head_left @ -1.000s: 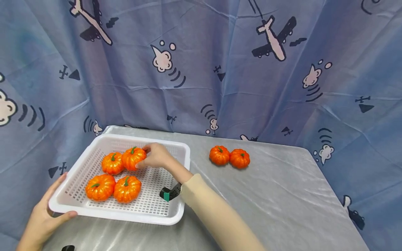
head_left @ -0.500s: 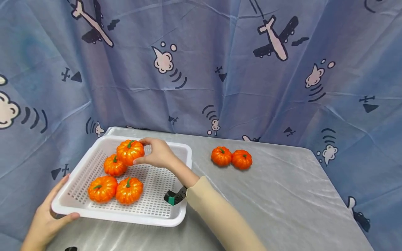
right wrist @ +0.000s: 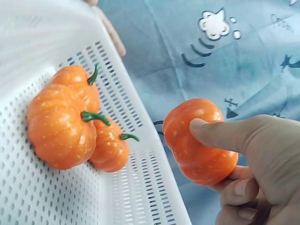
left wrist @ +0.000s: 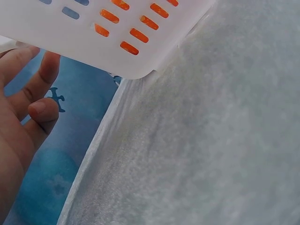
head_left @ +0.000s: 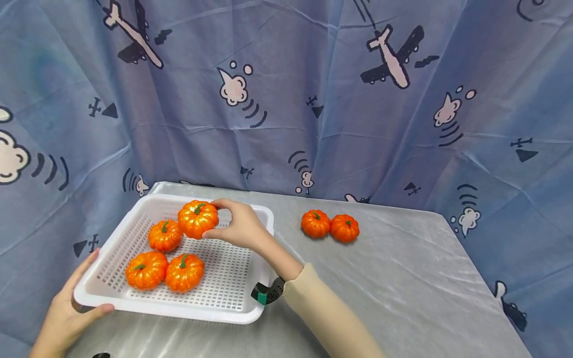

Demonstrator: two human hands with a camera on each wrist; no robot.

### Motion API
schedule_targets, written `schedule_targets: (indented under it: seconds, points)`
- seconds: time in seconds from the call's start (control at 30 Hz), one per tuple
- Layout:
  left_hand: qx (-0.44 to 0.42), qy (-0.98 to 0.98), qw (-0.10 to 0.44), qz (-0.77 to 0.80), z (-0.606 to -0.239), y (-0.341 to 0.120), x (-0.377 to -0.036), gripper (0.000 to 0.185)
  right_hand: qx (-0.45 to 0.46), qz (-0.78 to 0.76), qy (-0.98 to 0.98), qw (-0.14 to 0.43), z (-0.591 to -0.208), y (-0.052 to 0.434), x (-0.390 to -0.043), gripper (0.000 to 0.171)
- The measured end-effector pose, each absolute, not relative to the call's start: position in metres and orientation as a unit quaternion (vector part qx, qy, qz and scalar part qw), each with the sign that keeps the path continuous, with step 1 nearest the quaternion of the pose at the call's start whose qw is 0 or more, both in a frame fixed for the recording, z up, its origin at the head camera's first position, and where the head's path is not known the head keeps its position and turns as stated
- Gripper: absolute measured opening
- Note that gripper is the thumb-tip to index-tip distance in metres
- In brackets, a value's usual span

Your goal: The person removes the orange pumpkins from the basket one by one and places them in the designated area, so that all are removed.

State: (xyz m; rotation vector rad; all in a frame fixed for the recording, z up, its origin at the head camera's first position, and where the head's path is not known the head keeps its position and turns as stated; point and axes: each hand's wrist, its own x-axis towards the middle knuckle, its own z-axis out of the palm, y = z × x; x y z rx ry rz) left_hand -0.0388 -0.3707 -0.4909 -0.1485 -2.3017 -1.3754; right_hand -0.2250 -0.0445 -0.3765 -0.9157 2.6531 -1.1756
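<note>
My right hand pinches a small orange pumpkin with a green stem, thumb on one side and fingers on the other. It is held up over the back of a white plastic basket. Three more pumpkins lie inside: one at the back, one at the front left and one beside it. In the right wrist view the held pumpkin is apart from those three. My left hand grips the basket's near left corner, its thumb along the front rim.
Two more orange pumpkins, a left one and a right one, sit touching on the grey table right of the basket. A blue curtain printed with planes hangs behind the table. My right wrist wears a black strap.
The right hand has lifted the pumpkin out from beside the back one. It went up and left first, then came back to the right. The left hand keeps its place on the basket.
</note>
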Motion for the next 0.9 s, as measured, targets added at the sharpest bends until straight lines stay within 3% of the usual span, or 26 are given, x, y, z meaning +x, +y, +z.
schedule_targets:
  seconds: [0.57,0.9]
  points:
    - [-0.046,-0.839,0.224,-0.494,-0.492,-0.37,-0.039,0.123,-0.241,-0.471,0.848,0.011,-0.386,0.032,-0.203,0.068]
    - [-0.045,-0.837,0.226,-0.496,-0.493,-0.37,-0.04,0.123,-0.202,-0.481,0.852,-0.04,-0.39,0.085,-0.191,0.071]
